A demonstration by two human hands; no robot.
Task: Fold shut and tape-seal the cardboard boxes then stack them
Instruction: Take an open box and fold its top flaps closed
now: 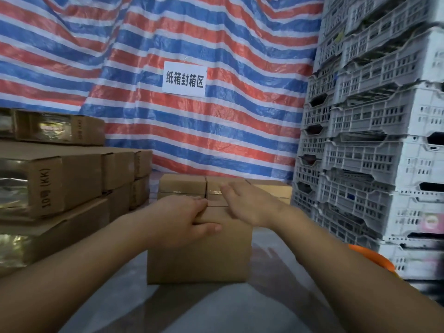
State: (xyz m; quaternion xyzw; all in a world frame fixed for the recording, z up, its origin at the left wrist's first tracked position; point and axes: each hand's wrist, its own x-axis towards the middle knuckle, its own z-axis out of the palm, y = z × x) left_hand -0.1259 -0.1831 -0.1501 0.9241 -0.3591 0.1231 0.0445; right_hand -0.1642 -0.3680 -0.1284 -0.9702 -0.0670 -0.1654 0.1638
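plain brown cardboard box (199,251) upright on table, flaps closed

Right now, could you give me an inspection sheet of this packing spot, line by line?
Surface: grey table, glossy.
Job's things: box in front, flaps folded down, seam visible; sealed boxes behind it.
Clutter: orange object at right edge, partly hidden.
Hands: left hand grips the box's top edge; right hand lies flat on top.
Cables: nothing seen.
Surroundings: stacked cartons left, grey crates right, striped tarp with a paper sign behind.
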